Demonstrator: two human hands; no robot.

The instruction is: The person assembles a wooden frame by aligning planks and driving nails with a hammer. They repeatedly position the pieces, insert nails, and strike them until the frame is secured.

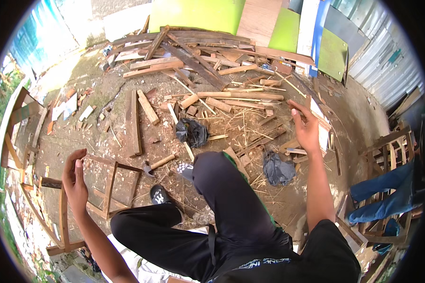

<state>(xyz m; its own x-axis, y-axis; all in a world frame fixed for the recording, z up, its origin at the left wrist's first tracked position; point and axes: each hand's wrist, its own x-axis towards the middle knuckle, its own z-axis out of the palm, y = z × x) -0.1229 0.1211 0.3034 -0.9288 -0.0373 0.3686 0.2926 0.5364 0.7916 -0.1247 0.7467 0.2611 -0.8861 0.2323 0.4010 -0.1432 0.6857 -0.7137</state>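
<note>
My left hand [74,181] is raised on the left with its fingers stretched out, and nothing shows in it. It appears beside or above a bare wooden frame [109,188], like that of a stool or chair. My right hand [307,127] is held out on the right, fingers extended and holding nothing visible. Behind it lies a pale board [324,129]. A claw hammer [163,162] with a wooden handle rests on the ground near my feet. Two crumpled black plastic bags, one in the middle [192,132] and one nearer my right arm [278,168], lie among wood scraps.
A heap of planks [193,52] spreads across the far side. A thick wooden beam [133,122] lies left of centre. Green panels [198,15] lean at the back. At right, a person in blue jeans [385,193] is beside wooden frames [392,146].
</note>
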